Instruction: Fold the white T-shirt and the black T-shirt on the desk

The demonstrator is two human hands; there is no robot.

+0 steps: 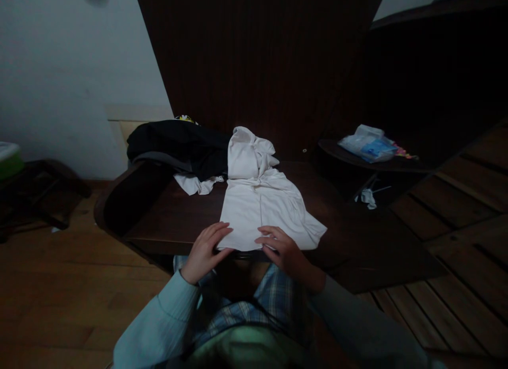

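A white garment lies lengthwise on the dark wooden desk, its near edge at the front of the desktop. Its far end is bunched up, and a corner spreads out to the right. My left hand is on the near left corner, fingers over the cloth and thumb along the edge. Closed on the near edge to the right of that is my right hand, with its fingertips on top of the fabric. The cloth under both hands is partly hidden.
Black clothing is heaped at the back left, with a white cloth piece sticking out below. A small shelf at the right bears a plastic package. At far left stands a dark stool with a green container.
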